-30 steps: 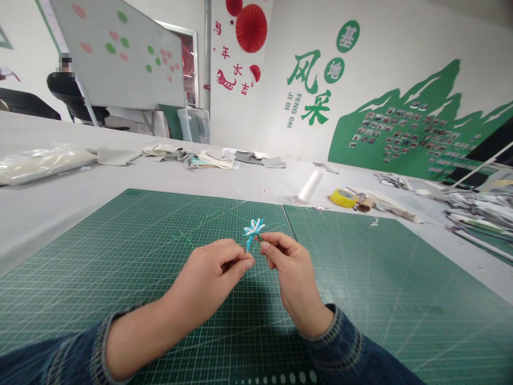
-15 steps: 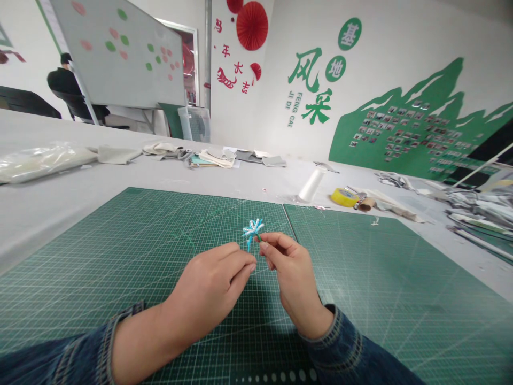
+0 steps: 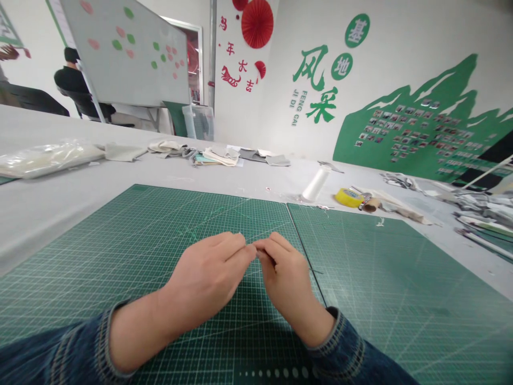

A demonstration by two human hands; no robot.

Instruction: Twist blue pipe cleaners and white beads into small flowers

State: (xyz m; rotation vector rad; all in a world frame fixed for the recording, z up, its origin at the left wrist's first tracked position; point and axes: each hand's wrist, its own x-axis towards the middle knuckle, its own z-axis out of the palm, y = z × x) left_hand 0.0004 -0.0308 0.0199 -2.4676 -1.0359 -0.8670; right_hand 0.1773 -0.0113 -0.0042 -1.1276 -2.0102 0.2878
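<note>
Over the green cutting mat, my left hand and my right hand meet at the fingertips, both closed in a pinch. The small blue-and-white flower seen earlier is now almost wholly hidden by my fingers. A speck of white shows at the top of my left fingers. A thin dark stem sticks out to the right from behind my right hand. Exactly where each hand grips the flower cannot be made out.
Beyond the mat stand a white thread cone and a yellow tape roll beside a cardboard tube. Folded fabric pieces and a plastic-wrapped bundle lie farther back. A person sits by the whiteboard.
The flower, upright between my hands before, has turned so its stem points right and its head is out of sight. My fingertips have come together. The view has shifted slightly.
</note>
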